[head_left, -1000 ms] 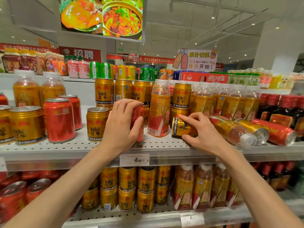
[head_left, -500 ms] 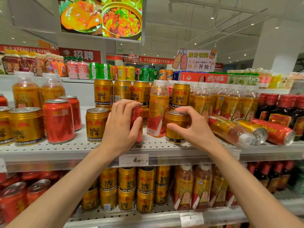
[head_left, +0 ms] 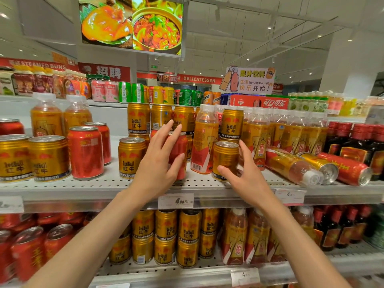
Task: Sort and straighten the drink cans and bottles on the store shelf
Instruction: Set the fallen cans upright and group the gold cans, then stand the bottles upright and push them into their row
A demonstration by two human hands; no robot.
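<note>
view: head, single wide-angle | faces: forward, level with upper shelf (head_left: 83, 189) | range: close, arm's reach | far: store ceiling, hanging screen (head_left: 132, 23)

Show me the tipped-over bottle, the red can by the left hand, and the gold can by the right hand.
tipped-over bottle (head_left: 291, 166), head view, label
red can (head_left: 180, 150), head view, side wall
gold can (head_left: 225, 159), head view, front face
</note>
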